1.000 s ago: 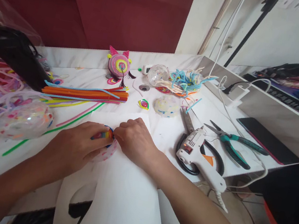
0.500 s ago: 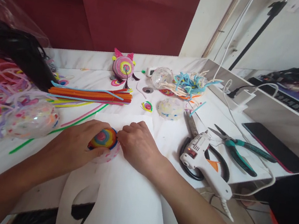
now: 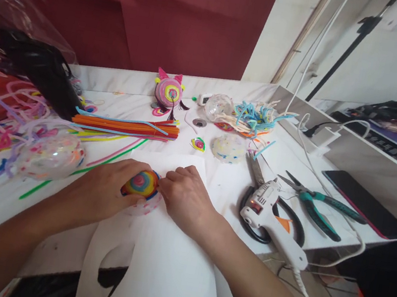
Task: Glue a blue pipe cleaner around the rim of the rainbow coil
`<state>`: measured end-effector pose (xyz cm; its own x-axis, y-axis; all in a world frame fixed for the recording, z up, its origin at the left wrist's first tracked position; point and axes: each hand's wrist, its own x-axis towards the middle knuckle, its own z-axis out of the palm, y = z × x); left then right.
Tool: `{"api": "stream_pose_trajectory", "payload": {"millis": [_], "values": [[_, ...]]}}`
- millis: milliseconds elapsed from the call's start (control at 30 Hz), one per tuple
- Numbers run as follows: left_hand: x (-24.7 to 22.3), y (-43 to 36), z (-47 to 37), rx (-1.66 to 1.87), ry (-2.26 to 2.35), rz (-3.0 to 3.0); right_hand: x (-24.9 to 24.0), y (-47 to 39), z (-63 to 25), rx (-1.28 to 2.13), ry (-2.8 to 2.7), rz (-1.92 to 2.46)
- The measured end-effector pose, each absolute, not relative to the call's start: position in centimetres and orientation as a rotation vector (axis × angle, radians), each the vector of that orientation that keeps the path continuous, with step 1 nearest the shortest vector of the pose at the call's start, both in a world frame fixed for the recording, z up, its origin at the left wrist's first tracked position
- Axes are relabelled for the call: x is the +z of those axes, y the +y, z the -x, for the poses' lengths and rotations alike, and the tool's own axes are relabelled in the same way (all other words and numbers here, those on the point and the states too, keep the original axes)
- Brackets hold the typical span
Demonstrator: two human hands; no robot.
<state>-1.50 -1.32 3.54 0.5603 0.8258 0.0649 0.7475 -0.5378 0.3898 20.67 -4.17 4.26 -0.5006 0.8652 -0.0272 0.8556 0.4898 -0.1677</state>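
Note:
A rainbow-coloured coiled disc (image 3: 141,182) sits on a clear speckled ball (image 3: 141,208), above a white paper sheet (image 3: 170,266). My left hand (image 3: 111,187) wraps round the disc and ball from the left, thumb along the lower edge. At the disc's right edge, my right hand (image 3: 184,195) has its fingers bent and pinched together; what lies between those fingertips is hidden. Most of the ball is covered by the disc and my left hand.
Orange pipe cleaners (image 3: 125,127), a pink decorated ball (image 3: 169,93) and a speckled half shell (image 3: 229,149) lie behind. At right are a white glue gun (image 3: 268,209), scissors (image 3: 254,169), green-handled pliers (image 3: 322,201) and a phone (image 3: 365,203). Another clear ball (image 3: 51,156) is at left.
The view has shifted slightly, so the table items appear a little further right. Both hands keep nearly the same hold around the disc.

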Motion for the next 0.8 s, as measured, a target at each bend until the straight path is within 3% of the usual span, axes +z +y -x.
{"api": "stream_pose_trajectory", "payload": {"millis": [467, 800], "values": [[4.6, -0.9, 1.5, 0.271, 1.303, -2.385, 4.3, -4.6, -19.7, 0.057, -2.740, 1.392], [3.4, -0.5, 2.4, 0.318, 1.307, -2.453, 2.6, -4.4, -20.8, 0.167, -2.584, 1.451]]}}
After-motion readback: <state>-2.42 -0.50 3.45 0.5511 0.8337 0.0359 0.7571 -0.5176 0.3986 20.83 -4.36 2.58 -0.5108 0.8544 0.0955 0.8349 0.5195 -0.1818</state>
